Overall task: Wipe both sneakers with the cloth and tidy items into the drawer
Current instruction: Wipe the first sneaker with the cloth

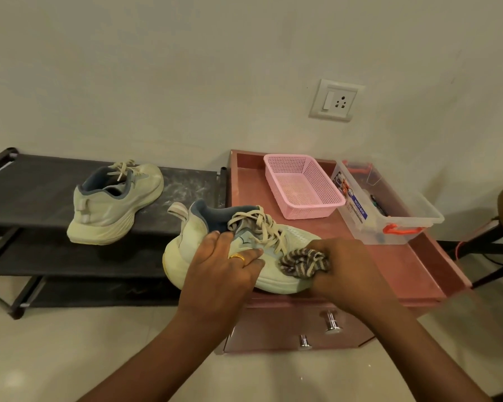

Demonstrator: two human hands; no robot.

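Note:
A pale green sneaker lies on the pink cabinet top, its toe pointing right. My left hand grips its side near the laces. My right hand is closed on a bunched striped cloth, which presses against the sneaker's forefoot. The second sneaker stands on the top shelf of the black shoe rack to the left. Below the cabinet top, a shut drawer front shows two metal knobs.
A pink mesh basket and a clear plastic box with orange latches stand at the back of the cabinet top. A wall socket is on the wall above. A dark chair leg and cables are at the right.

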